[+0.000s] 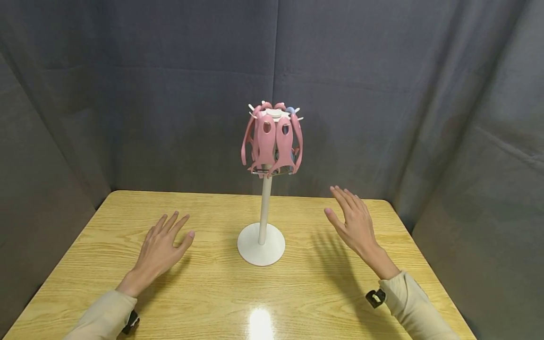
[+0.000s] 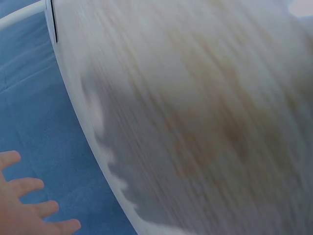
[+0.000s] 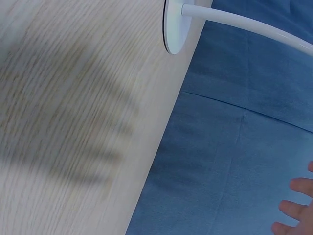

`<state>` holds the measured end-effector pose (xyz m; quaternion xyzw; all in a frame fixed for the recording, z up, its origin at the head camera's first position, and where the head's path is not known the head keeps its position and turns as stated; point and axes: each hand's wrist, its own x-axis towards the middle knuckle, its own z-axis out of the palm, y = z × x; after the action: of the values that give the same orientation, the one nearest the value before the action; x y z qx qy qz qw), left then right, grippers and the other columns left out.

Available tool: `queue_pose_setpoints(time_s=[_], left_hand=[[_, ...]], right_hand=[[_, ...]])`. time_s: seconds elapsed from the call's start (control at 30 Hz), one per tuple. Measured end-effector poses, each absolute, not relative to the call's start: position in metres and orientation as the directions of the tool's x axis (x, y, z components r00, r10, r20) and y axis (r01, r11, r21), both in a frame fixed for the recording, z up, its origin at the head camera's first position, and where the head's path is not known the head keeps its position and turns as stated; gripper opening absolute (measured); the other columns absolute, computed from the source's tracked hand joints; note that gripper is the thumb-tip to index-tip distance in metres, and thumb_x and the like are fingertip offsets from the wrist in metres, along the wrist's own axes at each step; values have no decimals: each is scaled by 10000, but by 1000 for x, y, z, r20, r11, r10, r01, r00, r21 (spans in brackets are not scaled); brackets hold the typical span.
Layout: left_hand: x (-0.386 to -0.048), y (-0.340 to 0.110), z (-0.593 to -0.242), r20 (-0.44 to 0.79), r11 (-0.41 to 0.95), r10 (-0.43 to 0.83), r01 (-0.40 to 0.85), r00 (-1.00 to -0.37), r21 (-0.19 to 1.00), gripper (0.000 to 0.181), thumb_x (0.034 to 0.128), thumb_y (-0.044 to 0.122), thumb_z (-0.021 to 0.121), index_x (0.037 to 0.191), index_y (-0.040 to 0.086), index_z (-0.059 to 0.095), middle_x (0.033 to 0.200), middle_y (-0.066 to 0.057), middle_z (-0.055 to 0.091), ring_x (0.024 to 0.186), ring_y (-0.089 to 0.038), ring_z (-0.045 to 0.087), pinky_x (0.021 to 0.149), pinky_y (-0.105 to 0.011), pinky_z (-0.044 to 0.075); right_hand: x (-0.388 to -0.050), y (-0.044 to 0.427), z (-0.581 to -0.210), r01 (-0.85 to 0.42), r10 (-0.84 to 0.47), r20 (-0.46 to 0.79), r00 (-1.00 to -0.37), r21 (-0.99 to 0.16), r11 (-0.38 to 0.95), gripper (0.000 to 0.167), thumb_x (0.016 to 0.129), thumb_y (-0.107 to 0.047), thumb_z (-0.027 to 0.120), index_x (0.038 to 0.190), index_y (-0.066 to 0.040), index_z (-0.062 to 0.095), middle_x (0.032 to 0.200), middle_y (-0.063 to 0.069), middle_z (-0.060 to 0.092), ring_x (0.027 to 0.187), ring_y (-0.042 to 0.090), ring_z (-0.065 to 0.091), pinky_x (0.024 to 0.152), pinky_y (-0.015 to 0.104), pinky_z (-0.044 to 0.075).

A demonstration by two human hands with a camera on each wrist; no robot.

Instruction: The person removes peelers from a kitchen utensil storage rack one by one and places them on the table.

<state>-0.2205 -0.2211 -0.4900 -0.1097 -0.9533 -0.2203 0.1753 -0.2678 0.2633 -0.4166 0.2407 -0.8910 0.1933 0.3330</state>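
A white stand [image 1: 264, 208] with a round base [image 1: 272, 248] rises from the middle of the table. Several pink pieces [image 1: 266, 141], each with a hole near its top and a forked lower end, hang from the white hooks around its head. A bit of blue [image 1: 291, 110] shows among them, and thin shiny parts show at their lower ends. Left of the base, my left hand [image 1: 160, 250] hovers over the table with its fingers spread, holding nothing. Over on the right, my right hand [image 1: 356, 226] is raised above the table, fingers extended, and touches nothing.
The wood-grained table [image 1: 204, 297] ends at a rounded far edge. Grey curtains [image 1: 191, 94] hang behind it and along both sides. Black wrist straps [image 1: 376, 298] show at both sleeves.
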Motion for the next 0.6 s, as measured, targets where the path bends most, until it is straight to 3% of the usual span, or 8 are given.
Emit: queue_pose_setpoints(time_s=[0.6], left_hand=[[-221, -216, -490, 391, 866, 142, 306, -909, 396, 608, 1005, 492, 502, 1470, 101, 472, 1501, -248, 396, 1389, -506, 281, 1057, -717, 250]], right_hand=[[-269, 256, -407, -625, -290, 765, -575, -182, 759, 613, 1013, -551, 444, 1450, -128, 514, 1426, 129, 534, 1270, 376, 508, 1017, 578, 410]])
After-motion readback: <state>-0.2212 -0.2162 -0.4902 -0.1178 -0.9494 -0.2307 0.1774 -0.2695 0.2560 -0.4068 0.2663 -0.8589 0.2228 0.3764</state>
